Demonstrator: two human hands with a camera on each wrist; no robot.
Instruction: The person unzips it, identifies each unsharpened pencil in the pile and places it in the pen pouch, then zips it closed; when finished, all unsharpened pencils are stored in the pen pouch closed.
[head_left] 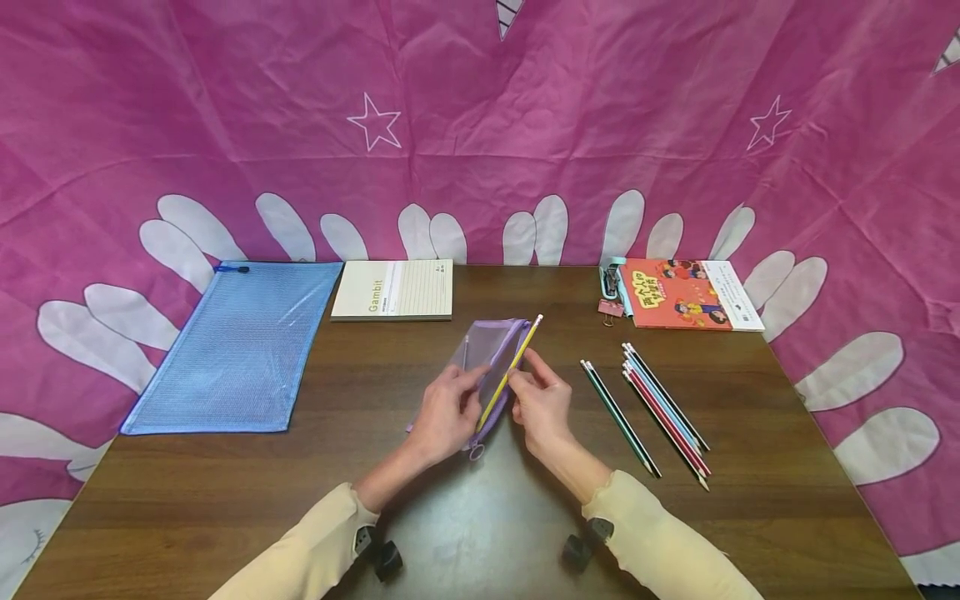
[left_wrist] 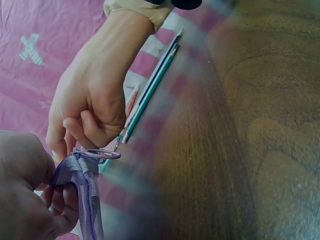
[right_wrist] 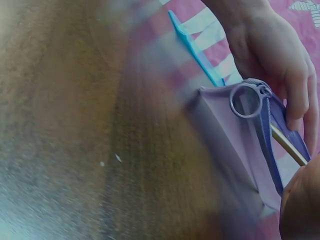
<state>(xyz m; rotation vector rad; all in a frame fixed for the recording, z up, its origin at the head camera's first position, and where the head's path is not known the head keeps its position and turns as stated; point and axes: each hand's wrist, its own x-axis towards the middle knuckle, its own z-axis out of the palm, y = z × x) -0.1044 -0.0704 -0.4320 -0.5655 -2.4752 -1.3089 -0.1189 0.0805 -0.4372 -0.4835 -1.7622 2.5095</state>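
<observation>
A purple mesh pencil case [head_left: 487,337] is held off the table's middle with its zipper side open. My left hand [head_left: 446,412] grips the case by its edge, fingers at the opening. Between thumb and fingers my right hand [head_left: 543,404] pinches a yellow pencil [head_left: 495,396], which slants along the opening. Its white eraser end sticks out past the far end of the case; the lower end lies inside. Through the mesh shows another slim pencil [head_left: 466,350]. In the right wrist view the zipper's ring pull [right_wrist: 245,100] hangs at the near end.
Two pencils [head_left: 618,417] and a bundle of several more [head_left: 663,408] lie to the right. Behind them are a red booklet [head_left: 675,292] and a pink binder clip [head_left: 611,309]. A blue mesh zip folder [head_left: 232,350] and a notebook [head_left: 420,287] lie at the left and back.
</observation>
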